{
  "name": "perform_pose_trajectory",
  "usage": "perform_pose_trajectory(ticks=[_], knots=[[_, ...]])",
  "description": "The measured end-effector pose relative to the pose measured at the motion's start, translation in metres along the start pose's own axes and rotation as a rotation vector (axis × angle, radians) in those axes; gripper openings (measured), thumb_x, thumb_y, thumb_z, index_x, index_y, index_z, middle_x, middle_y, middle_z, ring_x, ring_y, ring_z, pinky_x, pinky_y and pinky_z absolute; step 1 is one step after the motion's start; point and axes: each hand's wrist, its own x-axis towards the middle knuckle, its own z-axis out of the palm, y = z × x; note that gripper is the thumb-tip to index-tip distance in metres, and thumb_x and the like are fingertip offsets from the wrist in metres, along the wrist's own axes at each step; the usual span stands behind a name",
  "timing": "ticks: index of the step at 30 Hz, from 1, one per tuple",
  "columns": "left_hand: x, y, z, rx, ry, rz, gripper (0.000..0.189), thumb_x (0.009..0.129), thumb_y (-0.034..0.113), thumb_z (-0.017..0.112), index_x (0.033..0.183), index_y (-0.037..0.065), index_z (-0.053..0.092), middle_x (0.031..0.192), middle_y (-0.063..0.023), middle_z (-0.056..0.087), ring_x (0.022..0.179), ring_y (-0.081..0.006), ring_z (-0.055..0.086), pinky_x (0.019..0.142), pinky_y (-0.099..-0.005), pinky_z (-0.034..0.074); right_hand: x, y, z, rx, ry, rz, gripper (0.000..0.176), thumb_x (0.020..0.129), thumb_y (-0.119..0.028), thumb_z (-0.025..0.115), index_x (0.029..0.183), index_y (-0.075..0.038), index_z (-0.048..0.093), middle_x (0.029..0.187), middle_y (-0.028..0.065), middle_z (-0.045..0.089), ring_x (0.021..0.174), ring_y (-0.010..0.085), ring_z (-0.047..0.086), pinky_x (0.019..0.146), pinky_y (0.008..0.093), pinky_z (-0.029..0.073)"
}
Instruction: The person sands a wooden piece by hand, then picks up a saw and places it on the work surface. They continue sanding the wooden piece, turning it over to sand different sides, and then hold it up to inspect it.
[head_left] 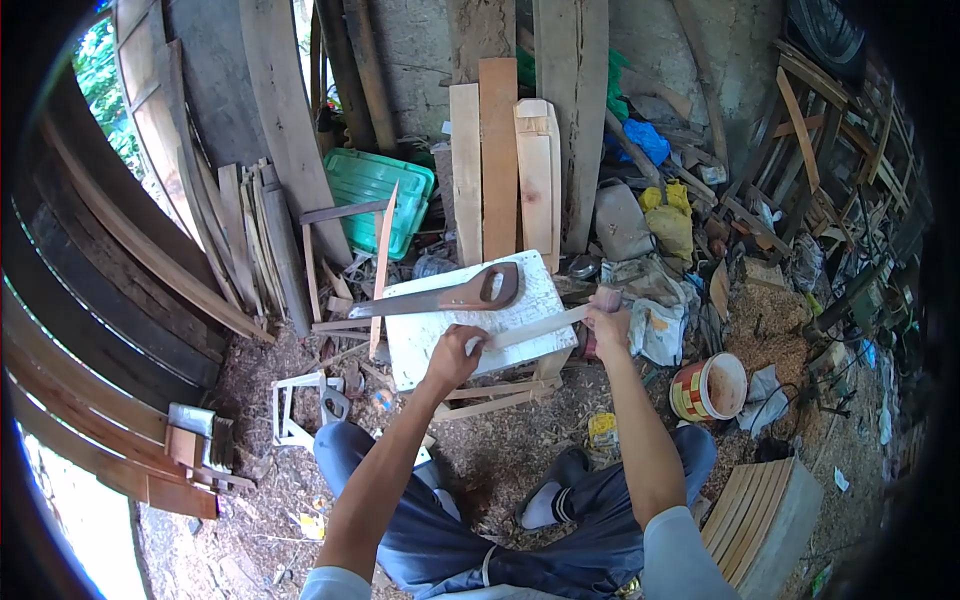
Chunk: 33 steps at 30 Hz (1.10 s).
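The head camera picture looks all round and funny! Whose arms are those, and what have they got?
There's no robot here, just a person. The camera sits on their head, looking forward and down, so their own arms and knees show. The left hand and right hand hold a pale strip stretched between them, over a small white table. On it lies a saw, its blade poking past the table's left edge.

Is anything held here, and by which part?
Yes, a pale strip: the left hand holds its loose end, the right hand its rolled end.
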Motion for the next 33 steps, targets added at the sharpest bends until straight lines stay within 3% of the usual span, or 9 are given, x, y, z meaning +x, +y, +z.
perform_pose_trajectory(ticks=[5, 7, 9, 12, 19, 24, 27, 28, 33], knots=[[0.003, 0.014, 0.015, 0.122, -0.012, 0.088, 0.022, 0.08, 0.011, 0.072, 0.099, 0.003, 0.067, 0.101, -0.0156, 0.068, 0.099, -0.035, 0.062, 0.088, -0.0434, 0.051, 0.02, 0.003, 0.014, -0.254, -0.094, -0.172, 0.04, 0.078, 0.005, 0.07, 0.115, 0.001, 0.056, 0.103, 0.0093, 0.066, 0.083, 0.0181, 0.068, 0.062, 0.0291, 0.058], [0.011, 0.008, 0.025, 0.112, -0.05, 0.081, 0.023, 0.079, 0.011, 0.072, 0.101, 0.004, 0.067, 0.102, -0.0143, 0.067, 0.098, -0.0353, 0.061, 0.087, -0.0436, 0.05, 0.016, -0.006, 0.019, -0.327, -0.107, -0.196, 0.037, 0.081, -0.003, 0.073, 0.114, 0.0, 0.057, 0.102, 0.0136, 0.066, 0.088, 0.0268, 0.068, 0.071, 0.0378, 0.058], [0.016, 0.008, 0.037, 0.1, -0.086, 0.08, 0.025, 0.078, 0.012, 0.072, 0.102, 0.006, 0.066, 0.104, -0.013, 0.066, 0.098, -0.0356, 0.061, 0.086, -0.0438, 0.05, 0.01, -0.016, 0.023, -0.793, 0.072, -0.574, 0.044, 0.086, -0.017, 0.073, 0.121, 0.0, 0.052, 0.109, 0.021, 0.064, 0.1, 0.0381, 0.064, 0.085, 0.0478, 0.052], [0.019, 0.015, 0.049, 0.011, -0.038, 0.066, 0.021, 0.082, 0.016, 0.07, 0.1, 0.007, 0.066, 0.104, -0.0129, 0.065, 0.094, -0.0343, 0.06, 0.084, -0.0447, 0.049, -0.007, -0.024, 0.027, -0.873, 0.053, -0.689, 0.05, 0.096, -0.03, 0.063, 0.127, 0.002, 0.04, 0.114, 0.0284, 0.056, 0.109, 0.0482, 0.055, 0.097, 0.0511, 0.041], [0.037, 0.02, 0.074, 0.176, 0.013, 0.094, 0.022, 0.087, 0.022, 0.065, 0.101, 0.006, 0.061, 0.1, -0.0121, 0.06, 0.102, -0.0313, 0.055, 0.087, -0.0443, 0.044, -0.062, -0.005, 0.025, -1.225, -0.378, -0.813, 0.047, 0.09, -0.015, 0.065, 0.128, 0.002, 0.042, 0.119, 0.0274, 0.045, 0.116, 0.0438, 0.042, 0.1, 0.0534, 0.036], [0.039, 0.035, 0.08, 0.364, 0.075, -0.166, 0.029, 0.091, 0.02, 0.055, 0.112, 0.001, 0.053, 0.115, -0.0146, 0.053, 0.114, -0.0325, 0.048, 0.098, -0.0468, 0.036, -0.078, -0.009, 0.019, -1.185, -0.354, -0.86, 0.047, 0.088, -0.011, 0.066, 0.134, -0.003, 0.054, 0.123, 0.0252, 0.048, 0.115, 0.0438, 0.046, 0.1, 0.0519, 0.039], [0.037, 0.028, 0.092, 0.473, 0.313, -0.035, 0.037, 0.091, 0.021, 0.056, 0.12, -0.001, 0.049, 0.123, -0.0184, 0.049, 0.116, -0.0357, 0.046, 0.102, -0.0514, 0.031, -0.086, -0.01, 0.016, -1.189, -0.326, -0.772, 0.048, 0.089, -0.011, 0.066, 0.136, -0.005, 0.057, 0.125, 0.0252, 0.051, 0.114, 0.045, 0.049, 0.098, 0.0504, 0.042], [0.035, 0.028, 0.092, 0.433, 0.208, -0.205, 0.047, 0.095, 0.025, 0.052, 0.131, -0.005, 0.044, 0.139, -0.0227, 0.043, 0.133, -0.0377, 0.038, 0.112, -0.0532, 0.024, -0.088, -0.009, 0.017, -1.199, -0.321, -0.787, 0.05, 0.089, -0.011, 0.066, 0.137, -0.007, 0.056, 0.125, 0.0247, 0.051, 0.114, 0.045, 0.05, 0.097, 0.0497, 0.043], [0.036, 0.026, 0.094, 0.419, 0.276, -0.343, 0.063, 0.102, 0.035, 0.036, 0.152, -0.002, 0.026, 0.163, -0.021, 0.01, 0.152, -0.0367, 0.002, 0.121, -0.056, 0.004, -0.089, -0.012, 0.015, -1.205, -0.33, -0.807, 0.048, 0.089, -0.011, 0.066, 0.137, -0.005, 0.056, 0.128, 0.0235, 0.051, 0.115, 0.0444, 0.05, 0.098, 0.0496, 0.043]])
